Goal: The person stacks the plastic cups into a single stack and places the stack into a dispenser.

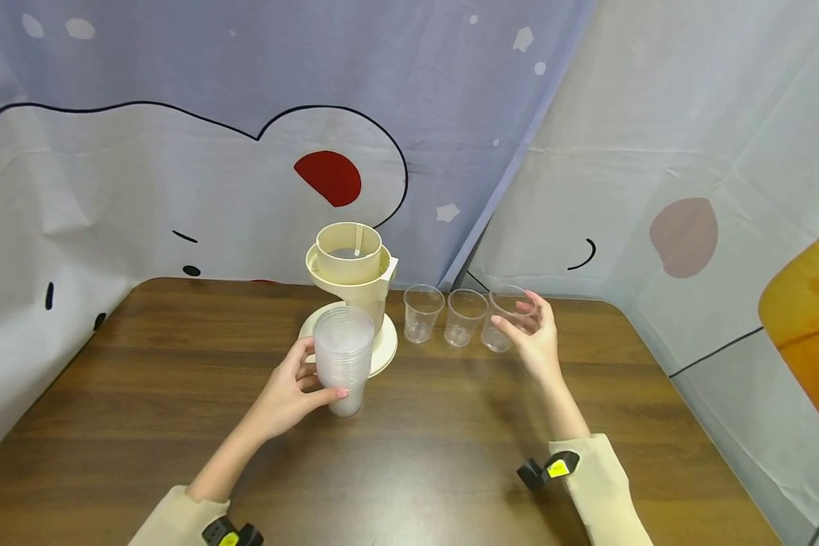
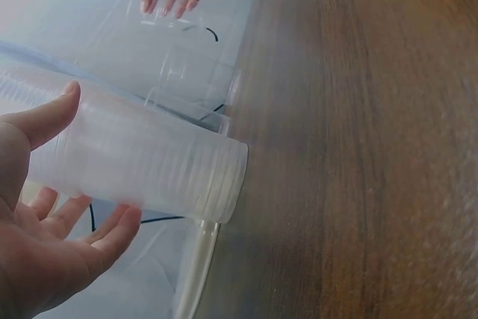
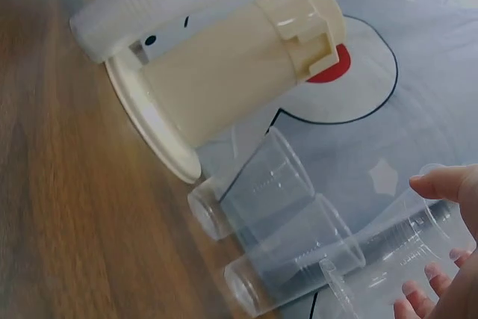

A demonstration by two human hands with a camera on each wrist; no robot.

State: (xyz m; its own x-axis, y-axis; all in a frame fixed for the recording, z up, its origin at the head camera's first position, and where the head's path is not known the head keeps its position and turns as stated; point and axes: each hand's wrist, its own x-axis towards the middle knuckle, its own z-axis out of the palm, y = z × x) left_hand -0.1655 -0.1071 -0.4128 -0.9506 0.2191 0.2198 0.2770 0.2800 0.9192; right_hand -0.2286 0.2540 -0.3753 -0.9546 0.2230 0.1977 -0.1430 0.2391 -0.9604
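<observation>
My left hand (image 1: 288, 396) holds a tall stack of nested clear plastic cups (image 1: 344, 356), thumb on one side and fingers on the other. The stack stands upright in front of a cream cylindrical holder (image 2: 196, 267), overlapping its round base in the head view. At the right, my right hand (image 1: 538, 345) holds a single clear plastic cup (image 1: 497, 339) near its rim between thumb and fingers. That cup is at the right end of a row, beside a middle cup (image 1: 465, 322) and a left cup (image 1: 422, 315), both upright on the table.
The cream holder has an open top ring, a wide collar and a round base plate (image 3: 153, 121). A brown wooden table (image 1: 409, 470) lies under everything. A patterned curtain (image 1: 198, 174) hangs behind the table's back edge and along the right side.
</observation>
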